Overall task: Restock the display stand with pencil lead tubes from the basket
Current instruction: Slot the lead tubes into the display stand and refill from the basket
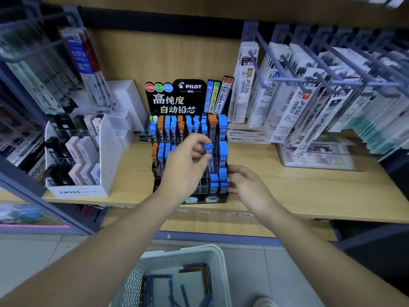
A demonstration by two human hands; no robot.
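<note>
Both hands are raised to the black Pilot display stand (pixel 174 100) on the wooden shelf (pixel 298 191). A blue-capped pencil lead tube (pixel 209 155) is pinched upright between thumb and fingers of the left hand (pixel 186 165), in front of the stand's middle tier and towards its right side. The right hand (pixel 245 185) is set low against the stand's right edge, its fingers bent inward beside the lowest blue-capped tubes; whether the edge is gripped or only touched cannot be told.

Rows of tubes with blue and orange caps are seen in the upper tiers of the stand, most densely in the top tier. Several clear slots in the middle and lower tiers are seen unfilled, with a few blue-capped tubes stood at the lower right.

A white perforated basket (pixel 218 258) is placed below the shelf, between the forearms, and more tubes (pixel 194 278) are seen lying loose inside it, blurred.

A white MONO eraser display box (pixel 77 191) is stood on the shelf left of the stand. Hanging refill packs (pixel 245 85) are hooked on pegs to the right, and further packs are hung at the left.
</note>
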